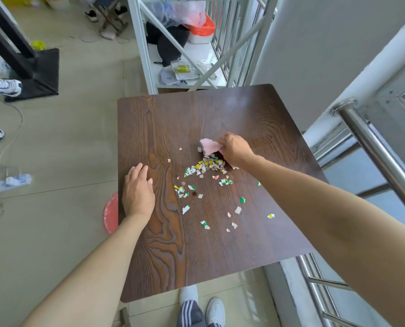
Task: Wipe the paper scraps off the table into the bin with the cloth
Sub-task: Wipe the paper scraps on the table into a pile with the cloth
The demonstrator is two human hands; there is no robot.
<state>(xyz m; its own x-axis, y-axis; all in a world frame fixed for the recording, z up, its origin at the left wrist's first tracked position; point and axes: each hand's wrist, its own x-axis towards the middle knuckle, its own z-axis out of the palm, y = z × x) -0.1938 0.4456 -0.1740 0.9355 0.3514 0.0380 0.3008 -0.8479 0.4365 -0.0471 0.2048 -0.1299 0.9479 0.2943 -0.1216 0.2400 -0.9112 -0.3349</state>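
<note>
A dark wooden table (220,256) carries several small paper scraps (204,167), white with green, yellow and red, spread over its middle and densest just below the cloth. My right hand (235,151) grips a pink cloth (210,147) held against the tabletop at the far side of the scraps. My left hand (137,192) lies flat and empty near the table's left edge. A red bin (110,213) shows partly under that left edge, beside my left wrist.
A white metal shelf rack (185,55) with bags stands beyond the table's far edge. Steel railings (374,147) run along the right. On the floor at left lie a power strip (12,182), cables, another person's shoes and a black stand base.
</note>
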